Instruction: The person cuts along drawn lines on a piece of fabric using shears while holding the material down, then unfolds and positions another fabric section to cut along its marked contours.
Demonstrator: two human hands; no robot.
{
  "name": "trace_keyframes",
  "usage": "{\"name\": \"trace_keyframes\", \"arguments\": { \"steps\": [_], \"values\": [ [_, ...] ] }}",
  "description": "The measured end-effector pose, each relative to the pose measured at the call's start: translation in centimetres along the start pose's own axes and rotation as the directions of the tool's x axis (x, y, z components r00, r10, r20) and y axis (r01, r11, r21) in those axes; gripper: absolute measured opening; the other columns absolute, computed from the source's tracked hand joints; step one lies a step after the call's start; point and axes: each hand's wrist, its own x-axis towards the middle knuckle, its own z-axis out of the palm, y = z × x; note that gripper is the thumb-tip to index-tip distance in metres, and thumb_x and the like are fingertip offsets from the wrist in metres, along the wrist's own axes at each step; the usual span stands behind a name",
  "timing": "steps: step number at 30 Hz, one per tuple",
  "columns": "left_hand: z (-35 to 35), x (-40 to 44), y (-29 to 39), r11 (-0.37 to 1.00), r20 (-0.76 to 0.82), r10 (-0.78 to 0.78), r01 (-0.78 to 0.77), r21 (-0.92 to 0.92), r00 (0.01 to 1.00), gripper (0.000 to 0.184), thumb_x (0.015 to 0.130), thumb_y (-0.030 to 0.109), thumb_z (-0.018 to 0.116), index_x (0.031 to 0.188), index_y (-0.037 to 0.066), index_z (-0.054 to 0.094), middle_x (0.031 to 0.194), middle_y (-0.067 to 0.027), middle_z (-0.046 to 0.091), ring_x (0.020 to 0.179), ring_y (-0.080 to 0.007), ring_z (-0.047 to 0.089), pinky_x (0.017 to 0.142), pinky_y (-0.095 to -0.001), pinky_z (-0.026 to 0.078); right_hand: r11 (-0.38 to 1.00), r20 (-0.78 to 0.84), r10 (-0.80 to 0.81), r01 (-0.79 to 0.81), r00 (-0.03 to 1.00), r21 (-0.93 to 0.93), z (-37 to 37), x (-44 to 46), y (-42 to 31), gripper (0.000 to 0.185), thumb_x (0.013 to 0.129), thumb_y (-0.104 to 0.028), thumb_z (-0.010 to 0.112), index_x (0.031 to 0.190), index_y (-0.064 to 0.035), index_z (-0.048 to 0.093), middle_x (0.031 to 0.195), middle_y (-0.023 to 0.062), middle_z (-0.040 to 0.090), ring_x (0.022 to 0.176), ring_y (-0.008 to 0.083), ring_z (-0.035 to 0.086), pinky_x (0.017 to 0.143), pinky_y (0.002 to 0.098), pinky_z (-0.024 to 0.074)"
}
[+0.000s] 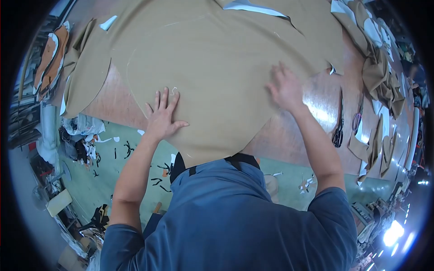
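A large tan sheet of leather-like material (217,81) is spread over the table, with faint chalk lines drawn on it and part of it hanging over the front edge. My left hand (164,116) lies flat on its left part, fingers spread, beside a small white chalk mark (173,91). Over the right part is my right hand (285,88), slightly blurred, fingers stretched out and nothing in them. Whether that hand touches the sheet I cannot tell. A pair of black-handled scissors (338,124) lies on the table to the right of it.
A second pair of scissors (358,118) lies farther right, near tan offcuts (382,81) with white backing. Brown cut pieces (52,58) are stacked at the far left. Bare wooden tabletop (285,140) shows at the right front. Black and white scraps litter the green floor (110,167).
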Motion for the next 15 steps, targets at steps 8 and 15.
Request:
{"name": "trace_keyframes", "arguments": {
  "steps": [8, 15],
  "values": [
    [-0.4, 1.3, 1.7, 0.996, 0.071, 0.031, -0.037, 0.078, 0.997, 0.118, 0.073, 0.085, 0.073, 0.168, 0.025, 0.038, 0.177, -0.0206, 0.021, 0.162, -0.0489, 0.017, 0.119, -0.0819, 0.018, 0.984, -0.132, 0.174, -0.177, 0.976, -0.01, 3.0, -3.0, -0.5, 0.069, 0.098, -0.038, 0.069, 0.158, -0.0099, 0.05, 0.166, 0.0198, 0.043, 0.151, 0.0402, 0.044, 0.122, 0.0593, 0.0359],
    [-2.1, 4.4, 4.5, 0.732, 0.083, 0.673, -0.678, 0.067, 0.735, 0.101, 0.08, 0.082, 0.068, 0.164, 0.029, 0.046, 0.178, -0.0166, 0.023, 0.164, -0.0469, 0.014, 0.121, -0.0808, 0.016, 0.895, -0.343, 0.438, -0.369, 0.831, 0.249, 2.5, -14.8, -4.6, 0.058, 0.092, -0.02, 0.075, 0.145, 0.0003, 0.06, 0.149, 0.0264, 0.059, 0.137, 0.0448, 0.056, 0.117, 0.0505, 0.0448]
  ]
}}
